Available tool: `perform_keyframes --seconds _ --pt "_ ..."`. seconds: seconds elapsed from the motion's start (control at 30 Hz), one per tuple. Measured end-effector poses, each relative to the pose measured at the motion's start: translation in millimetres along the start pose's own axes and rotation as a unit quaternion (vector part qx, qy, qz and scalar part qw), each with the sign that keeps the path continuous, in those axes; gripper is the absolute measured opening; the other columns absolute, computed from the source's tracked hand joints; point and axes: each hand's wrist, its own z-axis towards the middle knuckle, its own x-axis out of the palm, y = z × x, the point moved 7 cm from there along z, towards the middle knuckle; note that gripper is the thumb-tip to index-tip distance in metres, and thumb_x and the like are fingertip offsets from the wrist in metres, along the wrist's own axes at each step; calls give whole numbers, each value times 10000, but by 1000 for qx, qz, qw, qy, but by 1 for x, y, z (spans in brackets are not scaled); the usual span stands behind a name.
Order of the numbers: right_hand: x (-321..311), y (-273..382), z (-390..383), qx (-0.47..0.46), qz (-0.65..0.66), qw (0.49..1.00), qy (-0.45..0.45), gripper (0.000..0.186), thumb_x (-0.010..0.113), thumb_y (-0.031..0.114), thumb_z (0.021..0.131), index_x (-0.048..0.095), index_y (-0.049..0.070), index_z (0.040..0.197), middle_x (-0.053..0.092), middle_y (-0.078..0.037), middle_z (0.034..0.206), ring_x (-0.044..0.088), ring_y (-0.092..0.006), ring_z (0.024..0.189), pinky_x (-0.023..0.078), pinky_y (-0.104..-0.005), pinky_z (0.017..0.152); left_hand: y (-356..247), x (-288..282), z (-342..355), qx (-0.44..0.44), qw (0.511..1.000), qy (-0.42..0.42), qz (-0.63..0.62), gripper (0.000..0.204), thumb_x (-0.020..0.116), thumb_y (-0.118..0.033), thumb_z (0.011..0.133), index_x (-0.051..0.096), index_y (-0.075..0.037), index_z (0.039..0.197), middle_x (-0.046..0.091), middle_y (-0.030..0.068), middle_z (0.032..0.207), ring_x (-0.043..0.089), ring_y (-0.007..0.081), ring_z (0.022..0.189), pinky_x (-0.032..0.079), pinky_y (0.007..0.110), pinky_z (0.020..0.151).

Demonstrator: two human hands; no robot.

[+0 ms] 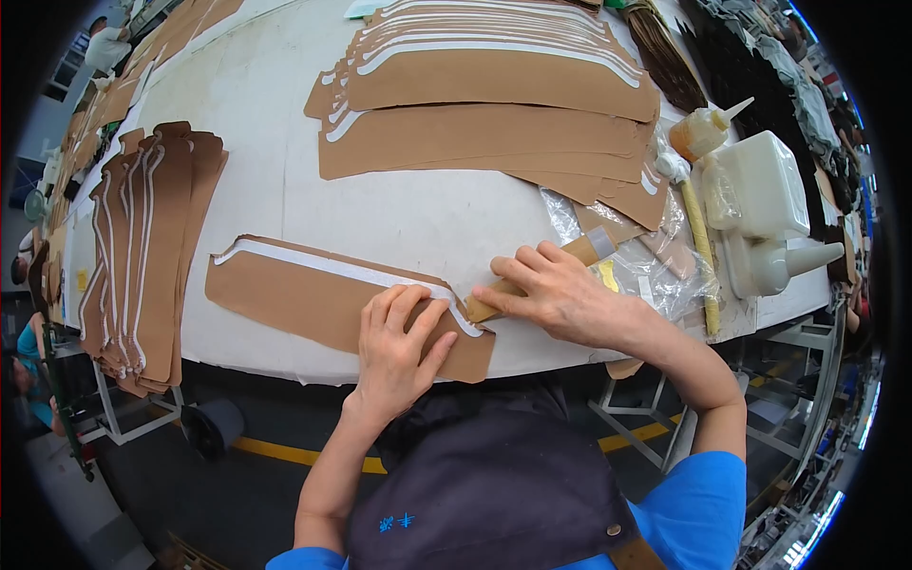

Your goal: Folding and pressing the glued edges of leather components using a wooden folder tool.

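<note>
A long brown panel (285, 291) with a white strip along its far edge lies near the front of the table. My left hand (402, 344) rests on the panel's right half with its fingers apart, pressing it down. My right hand (568, 296) is closed around a tan bar-shaped tool (581, 251) with a greyish band near its far end. The tool's near end is at the panel's right end, by the curve of the white strip, where the edge looks folded or lifted. My fingers partly cover the tool.
A fanned stack of brown panels (494, 133) lies at the back, another pile (171, 218) at the left edge. To the right are clear plastic bags (673, 275), a yellow-handled brush (698, 242), a squeeze bottle (701, 133) and a white plastic container (760, 180).
</note>
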Motion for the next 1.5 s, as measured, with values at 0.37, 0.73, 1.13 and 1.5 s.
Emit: perform_keyframes --seconds 0.37,0.73,1.13,1.5 --pt "-1 14 13 2 -24 1000 -3 442 695 108 852 652 47 1288 567 -83 1124 566 -242 1009 452 -394 866 0 1 -3 6 1000 -7 -5 451 809 -192 872 714 -77 1297 583 106 1320 522 324 1274 419 474 1056" --pt "-3 25 17 -2 -22 1000 -8 441 703 133 823 672 15 1247 577 -78 1082 574 -237 990 454 -403 849 -5 5 -18 -8 1000 -11 -10 431 809 -239 876 729 -73 1265 582 110 1297 510 325 1274 416 504 1078" --pt "-1 17 27 -56 -6 998 16 438 710 128 831 679 9 1251 564 -87 1094 561 -242 1010 459 -402 839 -5 7 -20 -15 1000 -25 -10 562 857 -199 805 689 -67 1324 597 87 1325 525 319 1256 424 484 1049" --pt "-3 11 34 -88 -5 996 5 354 702 162 838 694 32 1167 571 -70 1086 567 -233 1023 458 -406 856 -8 10 -25 -13 999 -34 3 558 849 -238 828 678 -74 1334 609 85 1324 542 306 1262 397 522 1106"
